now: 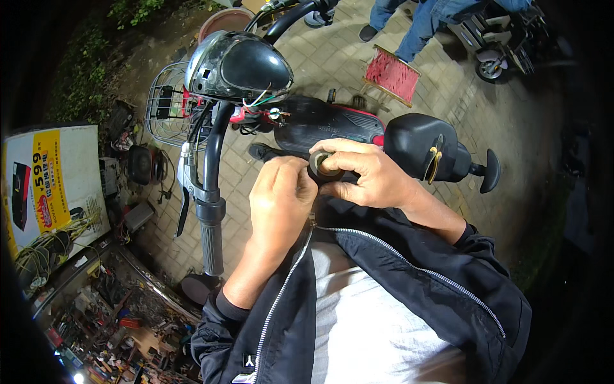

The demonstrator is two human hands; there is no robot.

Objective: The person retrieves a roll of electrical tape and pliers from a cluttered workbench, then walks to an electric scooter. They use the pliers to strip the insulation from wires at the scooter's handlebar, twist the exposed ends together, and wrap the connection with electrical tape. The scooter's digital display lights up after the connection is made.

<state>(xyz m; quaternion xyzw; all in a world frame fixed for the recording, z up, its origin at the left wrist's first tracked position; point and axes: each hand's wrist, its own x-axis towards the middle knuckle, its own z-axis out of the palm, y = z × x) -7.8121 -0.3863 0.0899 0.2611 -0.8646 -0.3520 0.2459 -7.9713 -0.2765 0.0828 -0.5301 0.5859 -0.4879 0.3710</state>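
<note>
The right hand grips a roll of dark tape beside a red-and-black electric scooter, while the left hand pinches at its edge; whether those fingers hold a tape end, I cannot tell. I judge work unfinished: loose wires protrude from the headlamp cowl.

Printed characters and a large price figure stood on a yellow advertising panel at the left, set on a white board; the print ran sideways, with a column of smaller characters along its right edge and a red flame-shaped emblem below the figure. Pale lettering, too small to make out, crossed the scooter's black footboard. A white letter-like mark showed on the black jacket.
</note>
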